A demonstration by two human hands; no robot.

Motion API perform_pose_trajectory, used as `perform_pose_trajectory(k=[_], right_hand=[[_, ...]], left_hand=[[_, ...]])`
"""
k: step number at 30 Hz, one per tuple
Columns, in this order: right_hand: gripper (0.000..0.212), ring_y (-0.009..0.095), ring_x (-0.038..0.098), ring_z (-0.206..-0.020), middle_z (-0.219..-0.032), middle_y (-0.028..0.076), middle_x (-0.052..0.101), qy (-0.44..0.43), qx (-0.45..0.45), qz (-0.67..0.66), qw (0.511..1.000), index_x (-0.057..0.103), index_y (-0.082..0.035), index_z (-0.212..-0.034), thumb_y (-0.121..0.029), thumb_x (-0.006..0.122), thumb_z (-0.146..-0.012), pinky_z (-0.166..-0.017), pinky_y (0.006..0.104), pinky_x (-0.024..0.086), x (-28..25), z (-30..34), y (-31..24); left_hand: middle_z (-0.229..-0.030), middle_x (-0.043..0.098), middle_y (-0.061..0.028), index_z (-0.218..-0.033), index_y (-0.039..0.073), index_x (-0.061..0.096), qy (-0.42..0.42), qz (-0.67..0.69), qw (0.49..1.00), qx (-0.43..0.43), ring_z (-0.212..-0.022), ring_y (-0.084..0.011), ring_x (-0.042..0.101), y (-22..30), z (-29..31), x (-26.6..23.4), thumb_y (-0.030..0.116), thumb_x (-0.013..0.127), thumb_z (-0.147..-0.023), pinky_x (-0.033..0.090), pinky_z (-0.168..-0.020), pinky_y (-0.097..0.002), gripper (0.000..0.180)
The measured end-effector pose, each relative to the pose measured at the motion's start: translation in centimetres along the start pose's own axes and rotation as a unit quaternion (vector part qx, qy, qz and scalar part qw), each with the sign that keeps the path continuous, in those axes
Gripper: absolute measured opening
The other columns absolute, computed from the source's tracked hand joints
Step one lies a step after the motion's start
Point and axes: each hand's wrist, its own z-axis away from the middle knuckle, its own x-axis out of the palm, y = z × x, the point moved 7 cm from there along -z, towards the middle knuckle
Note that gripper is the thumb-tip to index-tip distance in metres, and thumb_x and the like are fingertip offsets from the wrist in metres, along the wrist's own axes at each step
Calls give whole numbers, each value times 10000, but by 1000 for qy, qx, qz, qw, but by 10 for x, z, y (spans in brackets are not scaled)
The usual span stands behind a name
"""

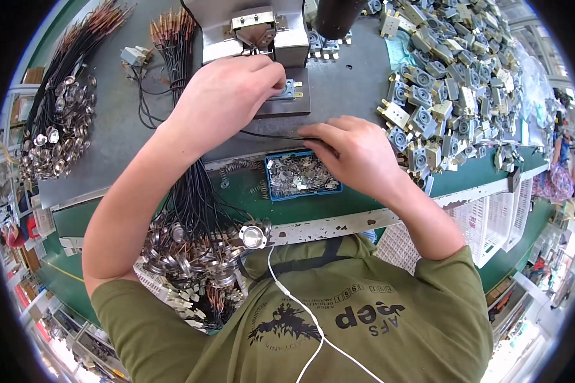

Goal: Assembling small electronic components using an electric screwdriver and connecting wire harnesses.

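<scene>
My left hand (236, 86) is closed at the foot of a bench press, its fingertips on a small grey block with brass tabs (289, 90). That block lies on the press's steel base plate (286, 108), partly covered by my fingers. To the right, my right hand (358, 153) pinches a thin black cable (271, 135) between thumb and forefinger. The cable runs left, passing below my left wrist. Just under my right hand is a blue tray (269, 185) of small metal clips.
The press head (255, 32) rises directly beyond my left hand. Many grey blocks (421, 121) are heaped at the right. Bundles of black cables with round metal ends (57, 137) lie at the left; another bundle (195, 198) hangs over the bench edge. White baskets (485, 220) stand lower right.
</scene>
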Motion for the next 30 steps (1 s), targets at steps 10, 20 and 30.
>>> perform_pose_trajectory(k=[10, 20, 30], right_hand=[[173, 265, 628, -663, -752, 83, 661, 32, -80, 138, 987, 729, -83, -1067, -92, 718, -895, -619, 398, 516, -40, -7, -21], [319, 126, 693, -752, -885, 78, 746, -153, 50, -218, 963, 705, -58, -1262, -134, 734, -953, -702, 284, 547, -19, -16, 1], [358, 129, 704, -963, -1077, 77, 744, -49, 132, -325, 935, 641, -18, -1337, -89, 704, -991, -879, 281, 562, -13, -14, 12]], left_hand=[[-928, 663, -87, -1093, 83, 661, -58, 79, 995, -19, -900, -320, 676, 22, 19, -19, 222, 727, -905, 554, -786, -430, 243], [-945, 727, -131, -1087, 51, 690, -145, 99, 982, -75, -925, -339, 693, 15, 44, -29, 85, 642, -902, 556, -814, -438, 195], [-808, 641, -143, -1088, 24, 665, -109, 98, 986, -80, -765, -302, 649, 11, 45, -44, 84, 660, -940, 512, -702, -383, 160]])
